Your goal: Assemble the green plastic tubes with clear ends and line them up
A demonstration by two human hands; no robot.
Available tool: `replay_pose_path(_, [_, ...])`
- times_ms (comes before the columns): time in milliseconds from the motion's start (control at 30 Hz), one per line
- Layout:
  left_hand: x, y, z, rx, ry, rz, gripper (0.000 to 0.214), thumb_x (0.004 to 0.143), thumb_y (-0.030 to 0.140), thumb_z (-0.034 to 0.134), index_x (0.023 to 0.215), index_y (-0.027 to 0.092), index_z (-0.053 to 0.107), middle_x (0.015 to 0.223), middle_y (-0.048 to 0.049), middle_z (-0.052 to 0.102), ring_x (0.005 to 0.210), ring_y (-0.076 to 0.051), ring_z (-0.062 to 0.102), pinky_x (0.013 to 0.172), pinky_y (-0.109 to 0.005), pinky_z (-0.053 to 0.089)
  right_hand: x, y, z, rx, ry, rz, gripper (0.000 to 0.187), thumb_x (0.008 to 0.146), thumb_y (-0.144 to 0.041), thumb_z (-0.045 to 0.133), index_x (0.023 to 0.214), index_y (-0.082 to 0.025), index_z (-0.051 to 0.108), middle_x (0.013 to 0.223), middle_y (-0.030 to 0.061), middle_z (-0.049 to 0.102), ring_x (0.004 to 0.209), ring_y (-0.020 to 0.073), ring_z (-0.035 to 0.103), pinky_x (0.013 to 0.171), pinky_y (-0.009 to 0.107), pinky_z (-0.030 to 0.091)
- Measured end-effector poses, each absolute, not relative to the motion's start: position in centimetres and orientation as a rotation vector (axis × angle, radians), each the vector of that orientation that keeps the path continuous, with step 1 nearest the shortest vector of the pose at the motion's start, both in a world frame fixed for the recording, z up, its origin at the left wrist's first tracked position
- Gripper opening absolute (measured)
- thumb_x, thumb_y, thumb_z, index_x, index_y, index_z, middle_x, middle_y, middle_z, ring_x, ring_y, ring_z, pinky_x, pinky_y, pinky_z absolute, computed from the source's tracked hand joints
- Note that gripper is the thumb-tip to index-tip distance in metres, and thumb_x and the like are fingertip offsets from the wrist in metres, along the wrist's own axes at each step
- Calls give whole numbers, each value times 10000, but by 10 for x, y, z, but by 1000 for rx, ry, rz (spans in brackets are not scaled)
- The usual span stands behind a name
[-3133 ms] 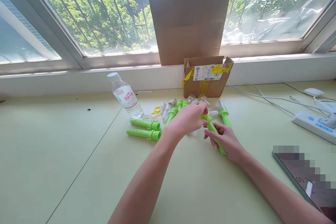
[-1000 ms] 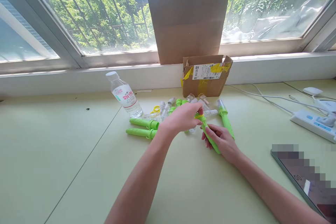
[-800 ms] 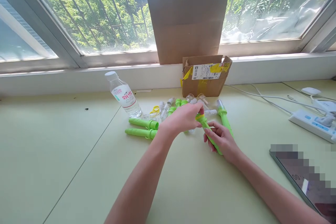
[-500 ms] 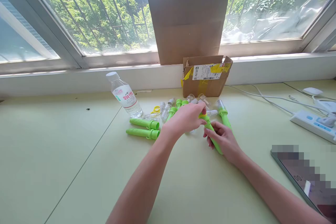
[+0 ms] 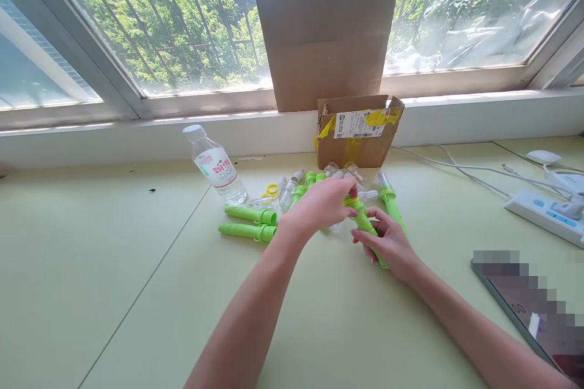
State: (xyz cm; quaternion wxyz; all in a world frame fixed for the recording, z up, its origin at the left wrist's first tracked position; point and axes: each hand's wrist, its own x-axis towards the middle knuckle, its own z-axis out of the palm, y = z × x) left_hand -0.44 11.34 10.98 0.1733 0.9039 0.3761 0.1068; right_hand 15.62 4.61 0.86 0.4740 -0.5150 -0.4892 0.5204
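Note:
A green plastic tube (image 5: 366, 225) with a yellow ring (image 5: 350, 201) round its upper end slants between my hands. My right hand (image 5: 387, 242) is closed round its lower half. At the ringed end, the fingers and thumb of my left hand (image 5: 325, 199) are closed; what lies inside that grip is partly hidden. To the right rests another green tube (image 5: 391, 203) with a clear ribbed cap (image 5: 383, 180). Two green tubes with threaded necks (image 5: 250, 214) lie left of my left wrist. Behind my left hand are more green tubes (image 5: 298, 193), clear caps (image 5: 287, 196) and yellow rings (image 5: 271, 190).
A water bottle (image 5: 218, 170) stands behind the two left tubes. Against the sill is an open cardboard box (image 5: 356, 146). White cables (image 5: 460, 167) lead to a power strip (image 5: 545, 216) on the right. A phone (image 5: 511, 304) lies at the front right.
My right hand's fingers have shifted slightly along the tube and changed their hold. My left hand stays at the ringed end, almost unmoved.

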Motion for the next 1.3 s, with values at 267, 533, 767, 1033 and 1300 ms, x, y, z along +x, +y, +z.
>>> replay_pose_path(267, [-6,116,107,2564,1088,292,125,797,255,598,890,206,530,872,-8,633,776,-168,568,585,-253,368,154,45,12,-1192,-1237,1253,321,795,-491,641,921,-201,587,769,25,634,551,126,556,461,250,448])
replay_pose_path(533, [-6,118,106,2544,1103,294,185,788,316,629,900,202,535,909,-11,643,795,-174,578,597,-255,379,151,45,7,-1225,-1281,1192,333,852,-542,534,857,-209,546,749,5,566,499,97,474,427,236,377])
replay_pose_path(767, [-2,117,103,2574,1101,335,116,828,278,583,900,198,541,919,-23,646,803,-175,587,625,-261,389,151,44,10,-1210,-1222,1180,338,845,-548,541,874,-211,548,752,-4,558,452,78,442,405,235,350])
replay_pose_path(1033, [-1,116,105,2545,1059,313,247,769,284,646,965,206,518,948,-16,637,839,-185,585,628,-259,400,155,45,10,-1113,-1100,1299,334,831,-516,573,926,-196,579,704,3,577,406,81,439,358,231,324])
replay_pose_path(1300, [1,115,103,2617,1083,347,152,790,201,602,921,204,527,929,-20,636,814,-175,590,638,-257,397,160,47,9,-1184,-1101,1320,397,706,-479,727,942,-232,524,653,-37,608,339,76,417,317,212,291])
